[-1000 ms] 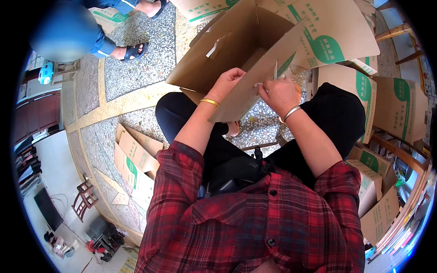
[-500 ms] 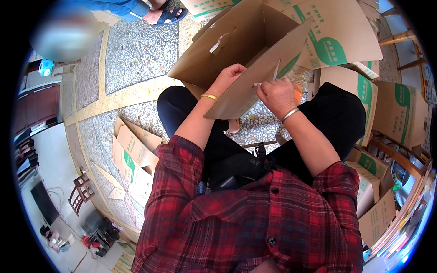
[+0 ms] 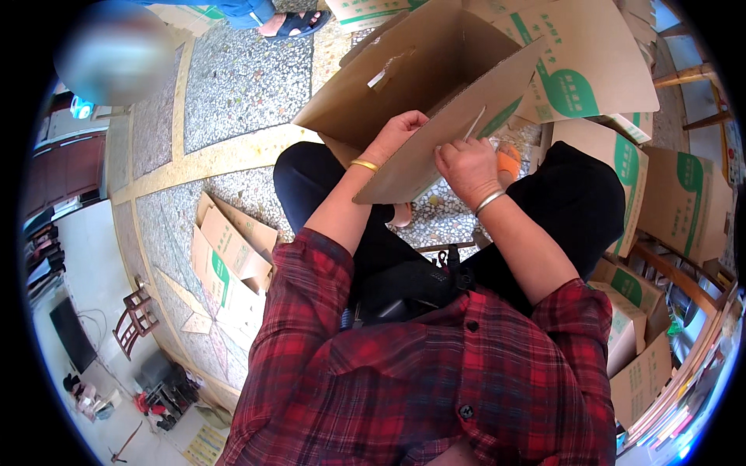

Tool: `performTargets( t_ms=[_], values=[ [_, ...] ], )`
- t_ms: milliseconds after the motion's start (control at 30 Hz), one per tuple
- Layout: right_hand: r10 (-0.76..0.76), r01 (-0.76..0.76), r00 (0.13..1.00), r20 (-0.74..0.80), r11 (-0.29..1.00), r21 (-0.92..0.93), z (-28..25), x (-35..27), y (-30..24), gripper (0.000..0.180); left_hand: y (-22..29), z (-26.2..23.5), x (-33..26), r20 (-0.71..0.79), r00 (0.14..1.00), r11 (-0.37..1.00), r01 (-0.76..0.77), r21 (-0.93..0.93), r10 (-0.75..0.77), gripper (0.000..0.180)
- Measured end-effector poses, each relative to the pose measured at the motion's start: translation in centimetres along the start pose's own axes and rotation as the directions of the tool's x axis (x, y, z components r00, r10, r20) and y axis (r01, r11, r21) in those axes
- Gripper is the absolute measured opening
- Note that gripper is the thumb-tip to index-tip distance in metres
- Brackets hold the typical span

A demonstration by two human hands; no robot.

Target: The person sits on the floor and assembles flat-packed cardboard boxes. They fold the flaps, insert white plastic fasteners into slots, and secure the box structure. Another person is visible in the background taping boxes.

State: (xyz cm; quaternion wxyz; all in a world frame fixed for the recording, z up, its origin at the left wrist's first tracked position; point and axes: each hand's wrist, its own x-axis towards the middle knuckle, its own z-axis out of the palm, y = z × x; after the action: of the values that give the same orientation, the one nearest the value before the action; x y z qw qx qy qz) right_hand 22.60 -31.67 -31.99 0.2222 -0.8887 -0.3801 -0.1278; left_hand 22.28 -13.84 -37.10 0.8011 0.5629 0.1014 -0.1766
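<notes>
A brown cardboard box (image 3: 388, 85) with green print stands open-topped between my knees, tilted towards me. My left hand (image 3: 399, 134), a gold-coloured bracelet at its wrist, reaches inside behind the box's near panel. Its fingers are curled and the tips are hidden by that panel. On the outer face of the same panel, my right hand (image 3: 468, 167) is closed with its fingers pinched together at a thin white strip (image 3: 473, 123), which looks like a plastic carry handle. A slit with a torn white edge (image 3: 378, 79) shows in the opposite panel.
More printed cartons (image 3: 579, 78) lie ahead and to the right, beside wooden furniture (image 3: 676, 272). Flattened cardboard (image 3: 231, 248) rests on the stone-patterned floor at the left. Another person's sandalled foot (image 3: 299, 23) is at the far side. An orange slipper (image 3: 509, 161) sits beyond my right hand.
My right fingers have closed in against the panel, and the short white end near their tips no longer shows. My left hand stays inside the box. The view has shifted slightly.
</notes>
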Motion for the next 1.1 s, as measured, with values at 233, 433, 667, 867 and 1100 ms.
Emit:
performTargets(
  t_ms=[233,433,667,867,1100],
  values=[
    [-0.062,0.052,0.993,0.103,0.994,0.098,0.3,-0.8,1.3,0.009,0.5,0.4,-0.5,0.006,1.0,0.998,-0.01,0.058,0.01,0.018],
    [0.277,-0.372,0.907,0.316,0.879,0.298,-1.8,-0.6,0.5,0.01,1.6,1.2,-1.4,-0.04,0.998,0.982,0.049,0.181,-0.042,0.018],
    [0.262,-0.281,0.96,0.101,0.874,0.396,0.6,-0.6,0.1,0.009,0.1,1.2,-1.2,-0.031,1.0,0.977,0.002,0.214,0.005,0.018],
    [0.254,-0.28,0.96,0.119,0.835,0.474,1.0,-0.7,0.9,0.009,1.1,1.6,-1.8,-0.08,0.997,0.977,0.008,0.211,0.009,0.019],
    [0.296,-0.322,0.946,0.129,0.83,0.455,0.5,-2.2,1.7,0.013,1.7,3.1,-2.7,-0.122,0.993,0.965,0.034,0.262,-0.002,0.019]
  ],
)
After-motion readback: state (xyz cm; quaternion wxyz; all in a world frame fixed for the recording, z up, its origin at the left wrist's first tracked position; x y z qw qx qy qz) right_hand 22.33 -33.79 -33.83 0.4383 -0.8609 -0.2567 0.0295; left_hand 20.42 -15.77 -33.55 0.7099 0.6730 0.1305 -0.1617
